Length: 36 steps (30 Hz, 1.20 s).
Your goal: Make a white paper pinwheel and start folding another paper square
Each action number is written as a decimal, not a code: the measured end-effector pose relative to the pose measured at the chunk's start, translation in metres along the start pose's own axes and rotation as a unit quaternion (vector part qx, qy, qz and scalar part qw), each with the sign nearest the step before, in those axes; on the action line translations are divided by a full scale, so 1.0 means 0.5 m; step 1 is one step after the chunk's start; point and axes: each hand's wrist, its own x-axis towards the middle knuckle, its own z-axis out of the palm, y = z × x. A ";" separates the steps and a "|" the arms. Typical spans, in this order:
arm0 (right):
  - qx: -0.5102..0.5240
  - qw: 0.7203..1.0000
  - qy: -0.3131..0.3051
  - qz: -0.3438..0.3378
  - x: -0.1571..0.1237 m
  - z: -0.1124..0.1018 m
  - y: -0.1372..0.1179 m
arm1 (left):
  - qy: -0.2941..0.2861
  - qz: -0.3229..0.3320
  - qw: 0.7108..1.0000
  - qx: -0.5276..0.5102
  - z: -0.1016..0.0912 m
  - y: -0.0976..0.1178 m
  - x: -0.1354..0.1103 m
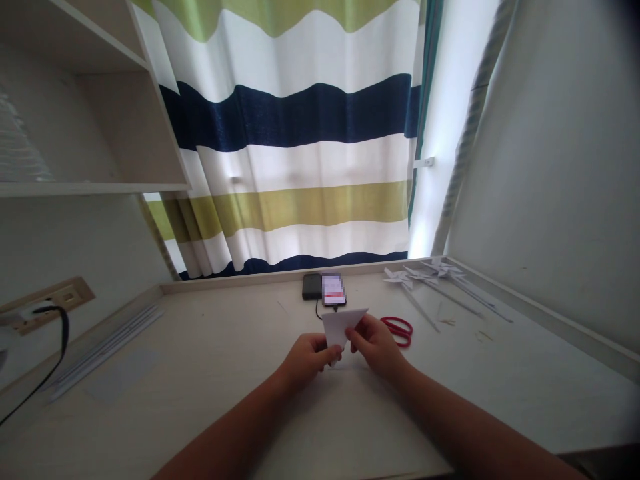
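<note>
A folded piece of white paper [340,325] is held up between both hands over the middle of the desk. My left hand [313,357] pinches its lower left edge between thumb and fingers. On the other side, my right hand [374,340] grips the right edge, thumb in front. Red-handled scissors [400,330] lie just right of my right hand, partly hidden behind it. Beyond the paper, a phone [333,290] with a lit screen lies beside a dark power bank [312,287].
Several white paper pinwheels [399,278] on sticks lie at the back right, with small scraps [447,322] nearby. Rolled paper sticks [105,350] and flat paper sheets [123,375] rest at the left. A black cable [65,340] hangs from the wall socket [63,295].
</note>
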 end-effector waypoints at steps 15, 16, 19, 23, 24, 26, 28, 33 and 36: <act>-0.146 0.979 -0.028 -0.138 -0.022 -0.014 -0.017 | -0.027 -0.057 0.988 -0.143 -0.005 0.000 -0.002; -0.159 0.975 -0.032 -0.150 -0.023 -0.015 -0.018 | -0.029 -0.059 0.986 -0.153 -0.005 -0.001 -0.002; -0.194 0.960 -0.049 -0.194 -0.027 -0.016 -0.026 | -0.035 -0.064 0.978 -0.194 -0.007 -0.002 -0.002; -0.227 0.945 -0.074 -0.225 -0.034 -0.014 -0.037 | -0.037 -0.067 0.970 -0.229 -0.010 -0.002 0.000; -0.234 0.941 -0.080 -0.229 -0.035 -0.013 -0.039 | -0.034 -0.066 0.972 -0.223 -0.010 -0.001 0.000; -0.248 0.935 -0.092 -0.234 -0.036 -0.012 -0.041 | -0.028 -0.066 0.975 -0.210 -0.010 0.002 -0.002; -0.264 0.930 -0.096 -0.237 -0.037 -0.012 -0.042 | -0.025 -0.065 0.977 -0.203 -0.009 0.006 -0.005; -0.296 0.917 -0.096 -0.248 -0.041 -0.009 -0.051 | -0.023 -0.060 0.978 -0.197 -0.007 0.012 -0.010; -0.273 0.925 -0.096 -0.248 -0.044 -0.008 -0.055 | -0.030 -0.043 0.980 -0.191 -0.009 0.013 -0.009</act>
